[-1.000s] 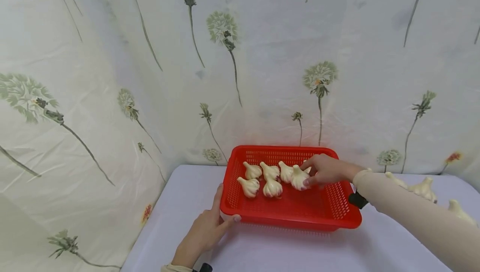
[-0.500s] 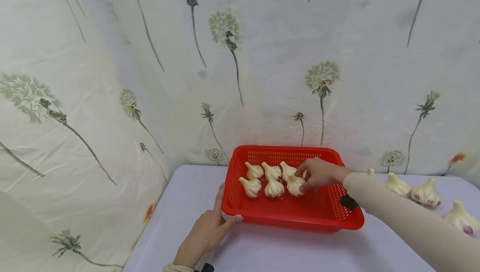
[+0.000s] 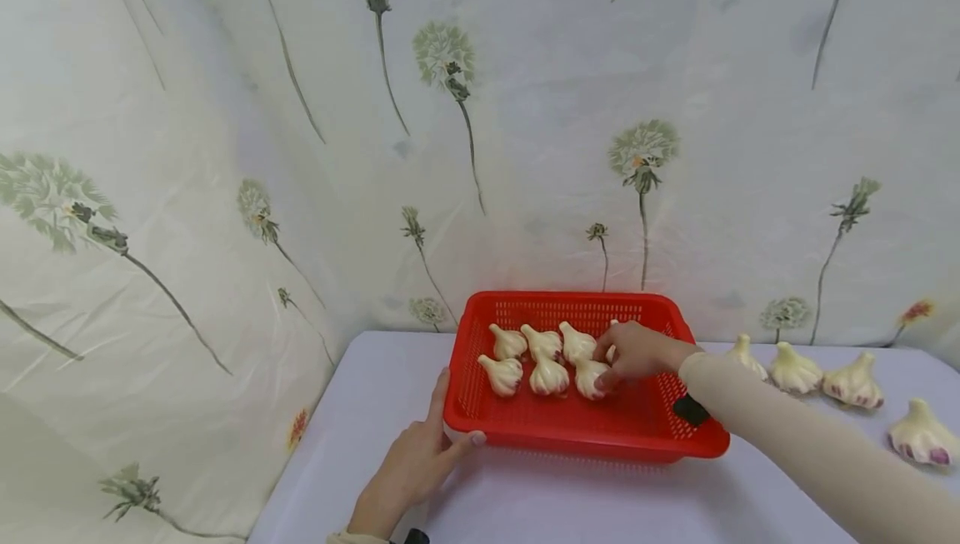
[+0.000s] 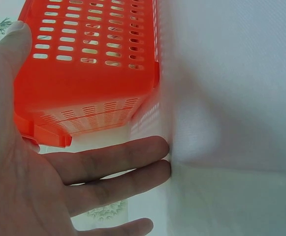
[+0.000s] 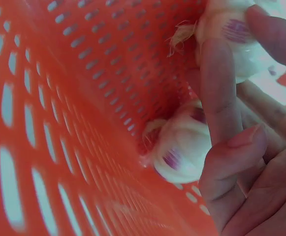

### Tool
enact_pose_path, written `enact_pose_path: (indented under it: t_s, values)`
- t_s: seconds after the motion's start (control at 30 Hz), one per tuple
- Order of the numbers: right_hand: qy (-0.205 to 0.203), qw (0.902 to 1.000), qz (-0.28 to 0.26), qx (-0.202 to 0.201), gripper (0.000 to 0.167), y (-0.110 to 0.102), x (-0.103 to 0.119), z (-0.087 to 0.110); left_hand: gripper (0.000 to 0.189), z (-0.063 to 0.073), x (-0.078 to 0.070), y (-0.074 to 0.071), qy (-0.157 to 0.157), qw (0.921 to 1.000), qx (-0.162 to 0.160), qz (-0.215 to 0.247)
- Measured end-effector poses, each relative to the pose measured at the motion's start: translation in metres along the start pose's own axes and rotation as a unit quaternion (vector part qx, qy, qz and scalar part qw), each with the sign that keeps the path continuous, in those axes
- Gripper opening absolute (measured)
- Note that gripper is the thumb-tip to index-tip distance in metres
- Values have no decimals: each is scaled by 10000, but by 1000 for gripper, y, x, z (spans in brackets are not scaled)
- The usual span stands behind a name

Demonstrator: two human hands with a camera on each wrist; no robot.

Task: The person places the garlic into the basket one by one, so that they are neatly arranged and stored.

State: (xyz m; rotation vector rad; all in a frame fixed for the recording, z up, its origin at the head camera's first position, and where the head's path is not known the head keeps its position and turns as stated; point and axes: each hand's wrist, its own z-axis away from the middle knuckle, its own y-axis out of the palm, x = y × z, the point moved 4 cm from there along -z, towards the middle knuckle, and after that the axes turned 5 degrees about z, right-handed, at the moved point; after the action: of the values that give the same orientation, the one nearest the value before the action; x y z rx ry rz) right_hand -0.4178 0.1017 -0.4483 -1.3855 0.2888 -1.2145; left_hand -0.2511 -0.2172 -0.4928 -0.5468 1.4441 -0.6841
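A red perforated plastic basket (image 3: 562, 444) holds several garlic bulbs, cream with purple streaks. My right hand (image 3: 641, 350) reaches inside and pinches a garlic bulb (image 3: 591, 379) in the front row; the right wrist view shows that garlic bulb (image 5: 231, 34) between thumb and finger. Another garlic bulb (image 5: 179, 145) lies beyond the fingers there, and in the head view one is partly hidden behind the hand. At the basket's front left corner, my left hand (image 3: 412, 456) touches the rim with thumb and index finger. Its other fingers (image 4: 118, 157) extend straight beside the basket.
Several loose garlic bulbs (image 3: 855, 381) lie on the white-covered table (image 3: 570, 506) to the right, close to my right forearm. A pale curtain (image 3: 540, 152) with a dandelion pattern hangs right behind the basket.
My right hand has brought its garlic bulb slightly left and towards me, down into the front row beside another bulb. My left hand has stayed on the basket corner.
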Motion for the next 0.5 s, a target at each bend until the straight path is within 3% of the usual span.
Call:
enact_pose_path:
  t_s: [0.5]
  values:
    - [103, 9990, 400, -159, 51, 6, -3, -3, 113, 0, 1, 1, -56, 10000, -38, -44]
